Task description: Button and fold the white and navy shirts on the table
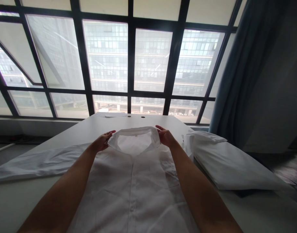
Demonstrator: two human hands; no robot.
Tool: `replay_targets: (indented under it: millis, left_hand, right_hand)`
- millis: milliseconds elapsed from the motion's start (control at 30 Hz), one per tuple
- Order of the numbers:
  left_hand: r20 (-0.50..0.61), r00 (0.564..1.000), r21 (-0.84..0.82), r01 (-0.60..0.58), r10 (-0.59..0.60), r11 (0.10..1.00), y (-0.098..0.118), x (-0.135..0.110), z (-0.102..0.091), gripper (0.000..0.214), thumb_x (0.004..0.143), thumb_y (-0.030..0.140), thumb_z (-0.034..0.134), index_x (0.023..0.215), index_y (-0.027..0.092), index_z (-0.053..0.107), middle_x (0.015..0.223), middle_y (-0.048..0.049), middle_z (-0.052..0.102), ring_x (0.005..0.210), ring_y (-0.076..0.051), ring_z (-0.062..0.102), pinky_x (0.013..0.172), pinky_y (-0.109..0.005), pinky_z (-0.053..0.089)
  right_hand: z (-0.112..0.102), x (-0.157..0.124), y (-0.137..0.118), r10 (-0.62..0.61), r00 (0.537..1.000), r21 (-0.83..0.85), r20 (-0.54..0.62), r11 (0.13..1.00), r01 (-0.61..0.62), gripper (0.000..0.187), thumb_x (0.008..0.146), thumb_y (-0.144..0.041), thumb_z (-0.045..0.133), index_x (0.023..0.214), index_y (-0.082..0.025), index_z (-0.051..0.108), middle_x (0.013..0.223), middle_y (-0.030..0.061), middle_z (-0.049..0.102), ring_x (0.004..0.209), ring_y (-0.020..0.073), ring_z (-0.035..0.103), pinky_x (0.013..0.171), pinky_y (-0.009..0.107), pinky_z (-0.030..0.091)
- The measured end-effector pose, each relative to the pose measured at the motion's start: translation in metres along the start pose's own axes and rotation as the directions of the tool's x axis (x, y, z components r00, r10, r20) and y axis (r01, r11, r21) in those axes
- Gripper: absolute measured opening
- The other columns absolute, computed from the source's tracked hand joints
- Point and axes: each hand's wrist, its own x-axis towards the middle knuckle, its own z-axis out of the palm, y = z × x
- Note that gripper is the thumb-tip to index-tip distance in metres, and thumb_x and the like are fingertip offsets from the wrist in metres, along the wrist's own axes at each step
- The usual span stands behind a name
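A white button-up shirt [119,184] lies front side up on the table, its collar at the far end and its buttoned placket running toward me. One long sleeve stretches out to the left. My left hand [103,141] is closed on the left side of the collar. On the collar's right side, my right hand [165,136] grips the fabric, with its index finger pointing outward. Between the hands the collar stands raised in an open ring, and a small label shows inside its back.
A white table [73,133] reaches toward the windows, with two round cable holes and a flat white sheet [111,114] at its far edge. Folded white cloth [223,161] lies at the right. A dark blue curtain [235,77] hangs beyond it.
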Motion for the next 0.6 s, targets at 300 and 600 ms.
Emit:
replay_targets:
  millis: [300, 600]
  left_hand:
    - [0.097, 0.984, 0.066, 0.144, -0.150, 0.987, 0.008, -0.006, 0.016, 0.058, 0.072, 0.058, 0.078, 0.108, 0.013, 0.072, 0.091, -0.0106, 0.072, 0.068, -0.018, 0.064, 0.055, -0.025, 0.050]
    - [0.125, 0.982, -0.088, 0.153, -0.142, 0.984, 0.007, -0.008, 0.003, 0.058, 0.080, 0.042, 0.075, 0.133, 0.019, 0.061, 0.089, -0.0070, 0.072, 0.061, -0.014, 0.061, 0.053, -0.023, 0.049]
  right_hand:
    - [0.008, 0.006, 0.007, 0.164, 0.982, 0.067, -0.091, 0.985, -0.158, 0.027, 0.085, -0.018, 0.057, 0.111, -0.016, 0.059, 0.077, 0.0021, 0.065, 0.062, 0.0151, 0.058, 0.057, 0.025, 0.049]
    - [-0.007, 0.018, 0.015, 0.179, 0.978, -0.043, -0.104, 0.982, -0.184, 0.040, 0.087, -0.020, 0.050, 0.126, -0.015, 0.057, 0.082, 0.0045, 0.067, 0.065, 0.0164, 0.063, 0.057, 0.026, 0.053]
